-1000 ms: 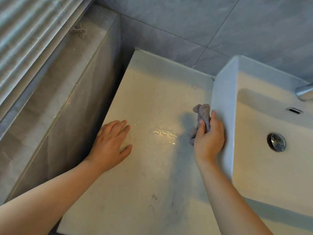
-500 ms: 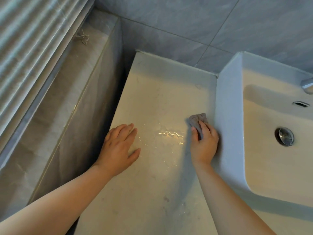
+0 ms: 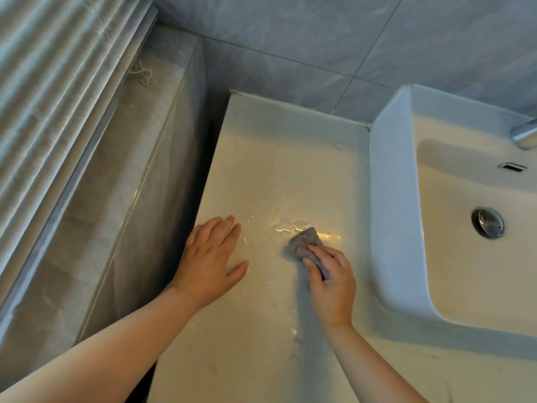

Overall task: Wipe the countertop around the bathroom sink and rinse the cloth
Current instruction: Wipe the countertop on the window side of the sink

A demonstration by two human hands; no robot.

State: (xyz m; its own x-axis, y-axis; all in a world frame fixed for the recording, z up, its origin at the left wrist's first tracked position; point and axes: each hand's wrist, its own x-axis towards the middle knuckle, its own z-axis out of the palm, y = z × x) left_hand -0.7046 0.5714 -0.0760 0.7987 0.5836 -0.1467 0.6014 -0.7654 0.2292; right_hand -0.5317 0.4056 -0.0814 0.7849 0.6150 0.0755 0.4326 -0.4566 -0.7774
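A pale stone countertop (image 3: pixel 279 175) runs left of a white raised sink (image 3: pixel 395 199). My right hand (image 3: pixel 331 280) grips a small grey cloth (image 3: pixel 303 242) and presses it onto the counter, on a wet shiny patch near the middle. The cloth pokes out past my fingertips. My left hand (image 3: pixel 209 260) rests flat on the counter near its left edge, fingers straight and spread. Inside the basin sit a chrome drain plug (image 3: pixel 489 222) and an overflow slot (image 3: pixel 512 166).
A chrome faucet (image 3: pixel 524 135) juts in at the right edge. Grey tiled wall (image 3: pixel 305 39) backs the counter. A lower tiled ledge (image 3: pixel 116 184) and ribbed blinds (image 3: pixel 58 68) lie to the left, past a dark gap along the counter's left edge.
My right hand has slid the cloth away from the sink's side wall, left and toward me, onto the wet patch. My left hand has stayed flat in place.
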